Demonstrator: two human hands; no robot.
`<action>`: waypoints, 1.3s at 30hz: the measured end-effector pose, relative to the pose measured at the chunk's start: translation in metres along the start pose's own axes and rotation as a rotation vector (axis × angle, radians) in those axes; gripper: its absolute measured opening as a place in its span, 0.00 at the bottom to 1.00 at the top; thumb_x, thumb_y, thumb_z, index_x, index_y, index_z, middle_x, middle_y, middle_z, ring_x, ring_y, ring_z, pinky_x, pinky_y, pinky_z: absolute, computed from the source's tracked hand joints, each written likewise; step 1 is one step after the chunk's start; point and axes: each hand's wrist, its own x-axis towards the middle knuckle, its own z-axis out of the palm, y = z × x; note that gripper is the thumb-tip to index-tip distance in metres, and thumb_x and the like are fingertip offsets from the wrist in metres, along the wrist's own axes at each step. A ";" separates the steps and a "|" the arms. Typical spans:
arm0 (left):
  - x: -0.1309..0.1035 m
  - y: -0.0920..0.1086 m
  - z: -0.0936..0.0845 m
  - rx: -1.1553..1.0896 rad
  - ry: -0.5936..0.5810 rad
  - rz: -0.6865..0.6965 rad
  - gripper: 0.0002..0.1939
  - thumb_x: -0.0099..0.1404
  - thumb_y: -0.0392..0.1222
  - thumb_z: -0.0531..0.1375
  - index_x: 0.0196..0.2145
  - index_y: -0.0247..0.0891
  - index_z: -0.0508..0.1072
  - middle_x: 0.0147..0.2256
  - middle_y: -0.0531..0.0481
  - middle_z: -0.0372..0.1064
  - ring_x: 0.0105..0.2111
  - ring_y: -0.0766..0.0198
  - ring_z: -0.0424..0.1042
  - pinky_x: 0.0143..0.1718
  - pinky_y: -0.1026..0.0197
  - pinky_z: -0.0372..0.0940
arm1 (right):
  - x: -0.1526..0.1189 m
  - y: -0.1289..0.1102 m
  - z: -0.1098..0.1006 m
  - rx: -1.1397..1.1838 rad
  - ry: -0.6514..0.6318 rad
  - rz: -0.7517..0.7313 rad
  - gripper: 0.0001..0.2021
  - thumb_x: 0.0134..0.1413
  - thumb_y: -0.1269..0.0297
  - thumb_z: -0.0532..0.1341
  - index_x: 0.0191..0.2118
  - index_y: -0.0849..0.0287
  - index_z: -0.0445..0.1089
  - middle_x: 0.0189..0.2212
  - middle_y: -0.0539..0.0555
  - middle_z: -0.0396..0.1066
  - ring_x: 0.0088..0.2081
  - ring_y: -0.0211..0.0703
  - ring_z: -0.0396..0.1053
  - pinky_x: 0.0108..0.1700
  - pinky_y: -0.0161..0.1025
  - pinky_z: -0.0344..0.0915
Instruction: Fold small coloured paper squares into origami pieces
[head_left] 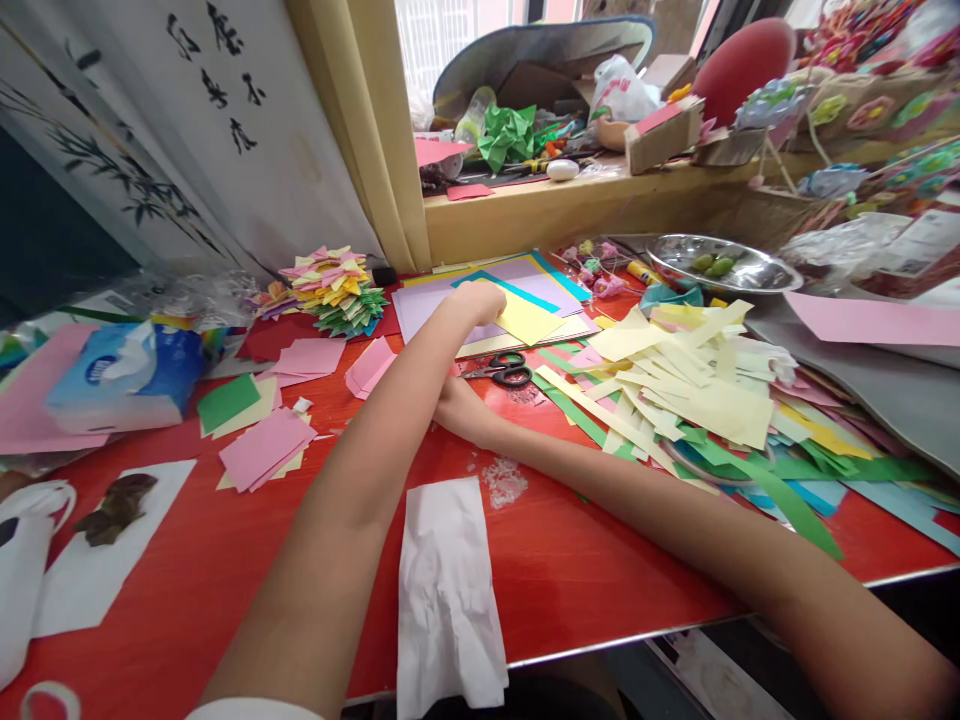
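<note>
My left hand (481,300) reaches over the stack of coloured sheets (420,310), with its fingers at a yellow paper piece (529,318); its fingertips are mostly hidden. Beneath my left forearm, my right hand (466,412) rests low over the red table, crossing under it; its fingers are largely hidden behind that forearm. Black-handled scissors (511,369) lie just beyond my right hand, their blades pointing left. Pink paper pieces (370,366) lie left of my forearm. Blue strips lie on the purple sheet beside the yellow piece.
Cut yellow and green strips (675,380) heap up at the right, near a metal bowl (724,265) with green fruit. A layered paper pile (341,290) stands at the back left, beyond a blue tissue pack (135,375). White tissue (450,590) hangs over the front edge.
</note>
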 end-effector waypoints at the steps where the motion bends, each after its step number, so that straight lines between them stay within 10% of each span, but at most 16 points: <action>1: -0.005 -0.002 -0.005 0.051 -0.057 -0.032 0.16 0.47 0.26 0.55 0.32 0.40 0.75 0.35 0.45 0.71 0.36 0.57 0.68 0.37 0.56 0.61 | 0.000 0.000 0.000 0.018 -0.018 0.001 0.07 0.49 0.68 0.52 0.22 0.61 0.61 0.17 0.49 0.64 0.22 0.35 0.65 0.26 0.32 0.61; 11: -0.150 -0.012 -0.008 -0.251 0.712 -0.088 0.12 0.63 0.36 0.47 0.38 0.41 0.70 0.39 0.47 0.66 0.43 0.58 0.62 0.48 0.53 0.57 | -0.001 0.000 0.001 0.226 0.077 0.116 0.09 0.52 0.60 0.52 0.29 0.60 0.60 0.10 0.44 0.59 0.11 0.30 0.57 0.14 0.27 0.51; 18: -0.207 -0.015 0.025 -0.242 0.439 0.019 0.15 0.63 0.45 0.50 0.48 0.44 0.66 0.58 0.48 0.52 0.58 0.56 0.46 0.58 0.47 0.46 | -0.002 -0.007 0.001 0.293 0.075 0.121 0.08 0.51 0.64 0.52 0.32 0.63 0.63 0.12 0.44 0.61 0.12 0.29 0.58 0.13 0.26 0.50; 39: -0.215 -0.024 0.036 -0.492 0.434 -0.028 0.22 0.61 0.46 0.54 0.53 0.45 0.62 0.44 0.48 0.64 0.47 0.63 0.61 0.51 0.58 0.57 | -0.002 -0.006 -0.002 0.378 0.034 0.131 0.12 0.46 0.58 0.59 0.28 0.63 0.64 0.13 0.47 0.63 0.13 0.30 0.60 0.14 0.27 0.51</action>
